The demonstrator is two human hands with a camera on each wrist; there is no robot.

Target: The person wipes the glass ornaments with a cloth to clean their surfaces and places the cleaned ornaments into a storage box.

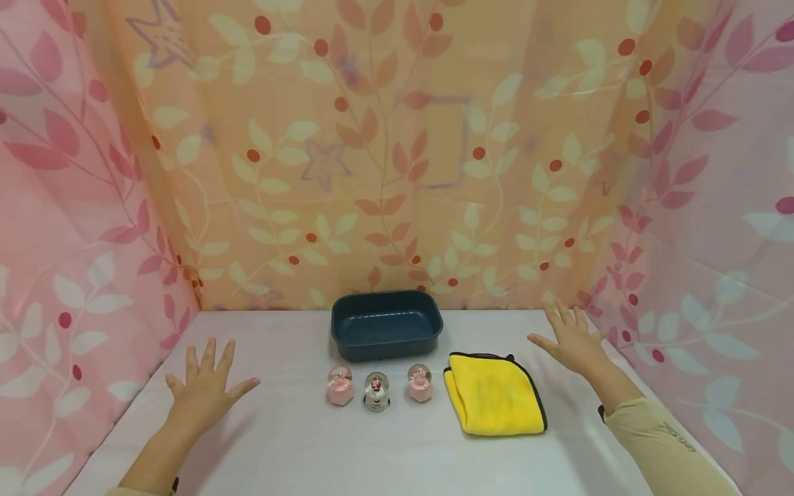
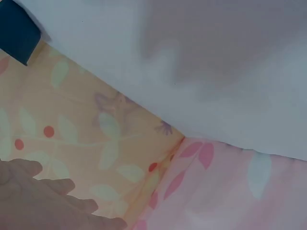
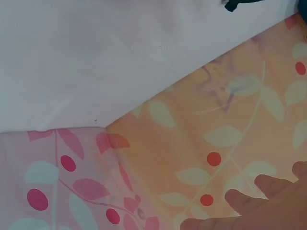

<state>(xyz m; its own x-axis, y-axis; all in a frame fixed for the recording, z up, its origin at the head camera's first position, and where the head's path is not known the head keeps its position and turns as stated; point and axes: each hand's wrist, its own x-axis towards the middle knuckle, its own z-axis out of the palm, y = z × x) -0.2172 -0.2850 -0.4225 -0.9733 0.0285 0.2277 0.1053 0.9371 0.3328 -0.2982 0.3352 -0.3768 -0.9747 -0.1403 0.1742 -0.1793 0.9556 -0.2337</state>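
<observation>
My left hand (image 1: pixel 202 393) hovers with spread fingers over the left part of the table, holding nothing. On the far right, my right hand (image 1: pixel 577 342) is likewise spread and holds nothing; nearest to it lies a folded yellow cloth (image 1: pixel 496 396) with black edging. Three small snow globes stand in a row at the middle: one with a pink base (image 1: pixel 340 387), one with a white base and a red figure inside (image 1: pixel 376 393), and another pink one (image 1: pixel 420 384). Behind them sits a dark blue rectangular bin (image 1: pixel 387 341). Fingers of each hand show at the bottom of its own wrist view.
A white cloth covers the table (image 1: pixel 273 441). An orange leaf-patterned curtain (image 1: pixel 384 172) closes off the back, with a pink curtain (image 1: pixel 68 207) on the left and another pink curtain (image 1: pixel 713 227) on the right. The bin's corner (image 2: pixel 18 33) appears in the left wrist view.
</observation>
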